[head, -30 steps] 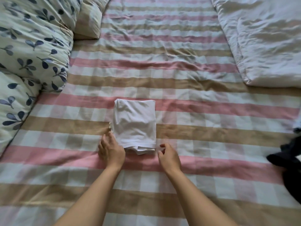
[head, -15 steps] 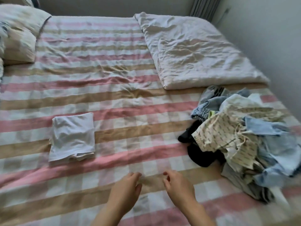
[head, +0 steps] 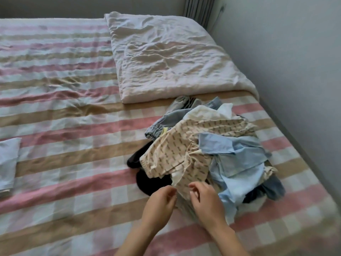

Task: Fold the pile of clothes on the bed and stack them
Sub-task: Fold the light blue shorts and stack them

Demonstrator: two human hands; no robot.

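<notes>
Right now both hands sit at the near edge of the pile of clothes, which lies heaped on the right side of the bed, near the wall. The left hand and the right hand are close together but not touching, each with its fingers curled over the near hem of a cream patterned garment on top of the heap. Motion blur hides whether either hand has actually pinched the cloth, so I cannot tell. A light blue shirt is draped across the cream piece to the right. A black garment pokes out from under its left side, just beyond the left hand. A grey-blue piece with an elastic cuff lies at the far side of the heap. One folded white garment rests flat on the striped sheet at the left edge of view, well apart from the pile. A crumpled white quilt lies folded beyond the pile, its near edge just beside the clothes.
</notes>
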